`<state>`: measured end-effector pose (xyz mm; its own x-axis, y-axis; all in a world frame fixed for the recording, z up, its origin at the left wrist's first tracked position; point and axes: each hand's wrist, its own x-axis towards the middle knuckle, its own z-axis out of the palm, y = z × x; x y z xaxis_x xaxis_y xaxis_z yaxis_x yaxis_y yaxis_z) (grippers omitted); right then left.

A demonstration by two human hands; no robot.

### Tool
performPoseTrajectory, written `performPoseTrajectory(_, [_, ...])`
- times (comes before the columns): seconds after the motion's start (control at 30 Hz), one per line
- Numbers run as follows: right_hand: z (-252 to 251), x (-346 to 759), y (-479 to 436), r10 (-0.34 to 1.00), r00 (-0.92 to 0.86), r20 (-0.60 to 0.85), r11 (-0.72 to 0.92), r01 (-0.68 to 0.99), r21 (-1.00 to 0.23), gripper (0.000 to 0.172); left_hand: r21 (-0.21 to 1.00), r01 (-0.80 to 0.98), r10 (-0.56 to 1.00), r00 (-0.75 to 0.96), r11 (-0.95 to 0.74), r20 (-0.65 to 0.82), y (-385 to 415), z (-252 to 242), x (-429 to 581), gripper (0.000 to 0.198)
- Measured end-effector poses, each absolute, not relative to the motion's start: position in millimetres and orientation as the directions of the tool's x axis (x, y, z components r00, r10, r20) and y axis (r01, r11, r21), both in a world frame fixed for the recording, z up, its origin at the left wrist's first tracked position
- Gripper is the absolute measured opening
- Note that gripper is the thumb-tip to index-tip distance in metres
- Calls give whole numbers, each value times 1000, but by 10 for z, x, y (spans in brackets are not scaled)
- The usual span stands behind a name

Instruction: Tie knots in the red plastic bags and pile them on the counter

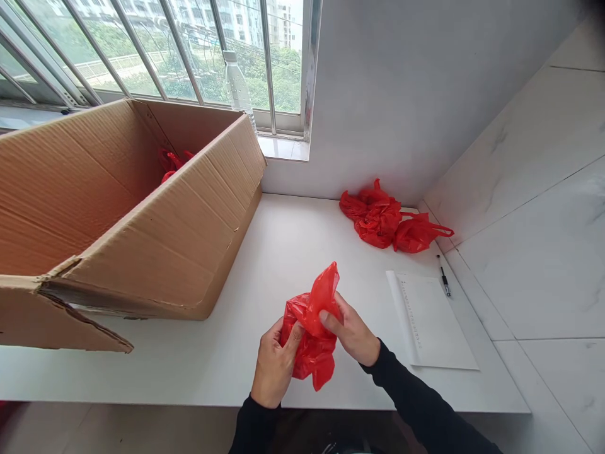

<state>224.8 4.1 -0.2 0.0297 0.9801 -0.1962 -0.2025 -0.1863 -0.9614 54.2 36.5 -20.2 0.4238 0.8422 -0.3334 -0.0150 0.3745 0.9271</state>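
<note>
Both hands grip one crumpled red plastic bag (pixel 311 356) above the near edge of the counter (pixel 198 353). The left hand (pixel 275 362) closes on its left side, and the right hand (pixel 353 333) pinches its upper right part. The bag sits between the hands, its long axis running near to far with the free tip pointing far. The open cardboard box (pixel 155 239) lies left, nearer the left hand. A pile of red bags (pixel 382 221) lies far right.
</note>
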Motion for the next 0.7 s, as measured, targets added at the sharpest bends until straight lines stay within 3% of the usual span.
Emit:
performPoseTrajectory(0.17, [-60, 2242, 65, 969, 158, -188, -157, -192, -969, 24, 929, -53, 835, 459, 367, -304, 329, -204, 577, 35])
performPoseTrajectory(0.33, [-131, 2264, 76, 960, 178, -216, -158, -293, -943, 27, 939, -16, 802, 525, 344, -285, 274, -141, 668, 37])
performPoseTrajectory(0.6, [-59, 2254, 60, 971, 97, -221, -191, -247, -950, 41, 914, 91, 870, 281, 396, -405, 319, -131, 679, 32])
performPoseTrajectory(0.7, [-80, 2268, 64, 969, 105, -222, -188, -265, -946, 32, 926, 110, 871, 315, 361, -377, 344, -108, 633, 25])
